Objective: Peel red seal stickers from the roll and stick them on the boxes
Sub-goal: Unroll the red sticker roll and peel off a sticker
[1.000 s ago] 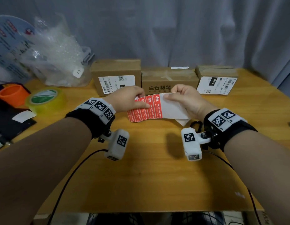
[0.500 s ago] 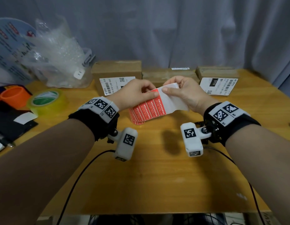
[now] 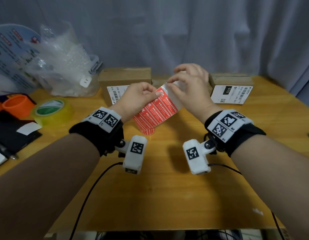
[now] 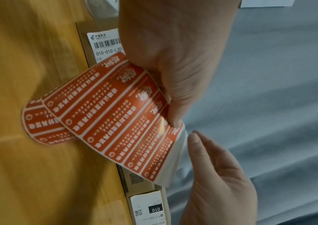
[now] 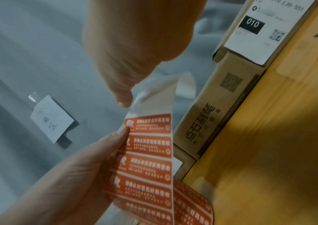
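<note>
At centre frame, the sticker roll (image 3: 154, 112) is held above the table (image 3: 167, 196), pinched at its top red sticker by the left hand (image 3: 138, 97). The bare backing strip (image 5: 154, 99) is touched by the right hand (image 3: 190, 84), fingers loosely spread. Farther up, three cardboard boxes (image 3: 126, 78) are seen without red seals; no sticker is judged applied yet.

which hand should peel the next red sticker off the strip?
Right. The left hand already pinches the sticker strip at the top sticker's edge, anchoring it. The right hand has its fingertips at the bare backing just above, probably free to lift that sticker.
</note>
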Demonstrator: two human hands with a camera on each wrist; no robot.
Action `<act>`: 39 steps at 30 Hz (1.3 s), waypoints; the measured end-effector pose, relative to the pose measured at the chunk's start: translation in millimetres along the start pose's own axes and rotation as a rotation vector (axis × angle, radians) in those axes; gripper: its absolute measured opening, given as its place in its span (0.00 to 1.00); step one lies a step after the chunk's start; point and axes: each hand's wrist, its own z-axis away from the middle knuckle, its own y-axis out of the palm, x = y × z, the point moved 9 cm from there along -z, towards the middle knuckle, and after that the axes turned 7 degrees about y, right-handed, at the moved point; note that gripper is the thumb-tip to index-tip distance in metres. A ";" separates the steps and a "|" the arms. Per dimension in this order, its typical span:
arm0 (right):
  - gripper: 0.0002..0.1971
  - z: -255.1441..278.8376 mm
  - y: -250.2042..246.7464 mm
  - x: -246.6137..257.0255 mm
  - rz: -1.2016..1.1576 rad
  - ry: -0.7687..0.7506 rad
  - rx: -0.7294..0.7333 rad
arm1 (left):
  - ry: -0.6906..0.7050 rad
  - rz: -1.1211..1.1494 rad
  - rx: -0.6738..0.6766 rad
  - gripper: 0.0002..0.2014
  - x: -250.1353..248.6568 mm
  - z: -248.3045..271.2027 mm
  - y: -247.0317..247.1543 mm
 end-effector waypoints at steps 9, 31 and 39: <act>0.08 5.3 24.6 4.4 -0.093 0.066 0.128 | -0.025 0.089 -0.006 0.08 3.5 0.1 -4.5; 0.04 18.0 41.1 -11.0 -0.460 0.304 0.307 | -0.013 0.188 -0.027 0.11 3.2 -0.4 -9.5; 0.06 21.4 46.9 -12.9 -0.532 0.302 0.328 | 0.058 0.156 -0.091 0.14 -1.2 -3.3 -11.2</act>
